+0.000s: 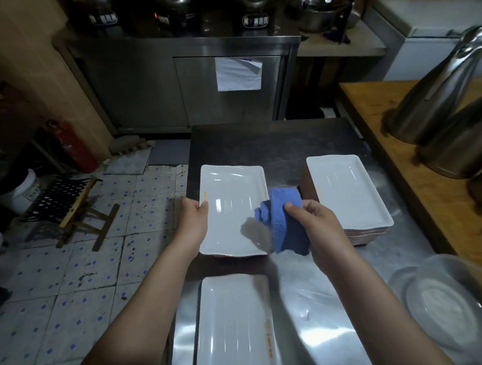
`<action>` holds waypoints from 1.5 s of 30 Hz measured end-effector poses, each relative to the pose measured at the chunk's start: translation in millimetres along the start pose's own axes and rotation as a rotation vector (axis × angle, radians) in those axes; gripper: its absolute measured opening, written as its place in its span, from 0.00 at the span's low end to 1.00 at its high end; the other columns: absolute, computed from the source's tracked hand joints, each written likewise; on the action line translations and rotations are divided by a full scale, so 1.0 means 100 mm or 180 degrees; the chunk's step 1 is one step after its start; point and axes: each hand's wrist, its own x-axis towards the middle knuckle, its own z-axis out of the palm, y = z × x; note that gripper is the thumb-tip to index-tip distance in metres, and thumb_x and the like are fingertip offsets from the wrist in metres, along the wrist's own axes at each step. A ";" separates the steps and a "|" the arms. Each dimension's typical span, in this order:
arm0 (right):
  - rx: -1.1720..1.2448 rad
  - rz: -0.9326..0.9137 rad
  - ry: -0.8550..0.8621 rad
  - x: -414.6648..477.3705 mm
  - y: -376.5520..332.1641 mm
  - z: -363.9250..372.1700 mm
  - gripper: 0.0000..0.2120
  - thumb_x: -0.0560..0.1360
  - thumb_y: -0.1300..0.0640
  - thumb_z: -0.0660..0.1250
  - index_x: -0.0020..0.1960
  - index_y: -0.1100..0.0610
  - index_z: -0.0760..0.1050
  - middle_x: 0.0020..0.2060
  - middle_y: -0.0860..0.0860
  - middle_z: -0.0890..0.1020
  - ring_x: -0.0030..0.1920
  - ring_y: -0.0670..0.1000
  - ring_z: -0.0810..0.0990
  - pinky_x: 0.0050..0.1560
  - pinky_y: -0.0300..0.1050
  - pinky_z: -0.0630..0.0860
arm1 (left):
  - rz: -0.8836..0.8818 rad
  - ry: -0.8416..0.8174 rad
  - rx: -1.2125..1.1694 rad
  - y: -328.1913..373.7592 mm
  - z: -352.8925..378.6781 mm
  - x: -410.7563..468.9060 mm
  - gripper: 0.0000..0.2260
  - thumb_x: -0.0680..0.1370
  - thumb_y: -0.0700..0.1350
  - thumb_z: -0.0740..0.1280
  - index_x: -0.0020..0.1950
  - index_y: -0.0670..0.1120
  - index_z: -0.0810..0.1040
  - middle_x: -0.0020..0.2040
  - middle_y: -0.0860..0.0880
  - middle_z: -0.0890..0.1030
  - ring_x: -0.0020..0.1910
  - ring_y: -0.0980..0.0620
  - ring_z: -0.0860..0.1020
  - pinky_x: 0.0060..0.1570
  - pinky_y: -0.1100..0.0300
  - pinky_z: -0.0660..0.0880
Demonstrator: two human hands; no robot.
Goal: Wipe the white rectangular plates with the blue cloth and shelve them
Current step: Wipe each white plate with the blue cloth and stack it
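Observation:
My left hand (193, 219) grips the left edge of a white rectangular plate (229, 202), held over the steel table. My right hand (314, 220) holds a bunched blue cloth (284, 222) against the plate's right edge. To the right, a stack of white rectangular plates (347, 192) rests on the table. Another white rectangular plate (232, 329) lies on the table close to me, between my forearms.
The steel table (312, 305) carries round clear plates (445, 305) at the near right. A wooden counter (396, 150) with steel jugs (437, 91) stands to the right. Tiled floor, a folding stool (75, 209) and a red extinguisher (74, 147) lie left; a steel cabinet (188, 84) stands behind.

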 end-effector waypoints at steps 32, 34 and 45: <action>-0.4580 -0.2697 -0.0735 -0.89 -0.15 0.38 0.26 0.83 0.49 0.44 0.78 0.51 0.41 0.77 0.46 0.44 0.76 0.45 0.38 0.72 0.51 0.33 | 0.0392 -0.0660 -0.1404 0.05 -0.30 -1.84 0.12 0.82 0.48 0.54 0.48 0.53 0.76 0.41 0.60 0.81 0.38 0.65 0.80 0.36 0.70 0.75; -0.4780 -0.2582 -0.0460 -0.80 -0.25 0.34 0.25 0.83 0.48 0.43 0.78 0.49 0.40 0.77 0.45 0.43 0.76 0.46 0.37 0.72 0.52 0.32 | 0.0383 -0.0615 -0.1371 0.06 -0.32 -1.88 0.12 0.82 0.48 0.55 0.54 0.51 0.78 0.46 0.55 0.83 0.46 0.58 0.81 0.46 0.63 0.77; -0.4060 -0.2634 -0.1054 -1.17 0.00 0.49 0.25 0.83 0.50 0.45 0.78 0.48 0.42 0.77 0.43 0.43 0.76 0.44 0.37 0.73 0.50 0.36 | 0.0344 -0.0698 -0.1220 0.06 -0.41 -1.83 0.11 0.82 0.51 0.53 0.47 0.57 0.75 0.43 0.58 0.79 0.43 0.63 0.77 0.41 0.70 0.73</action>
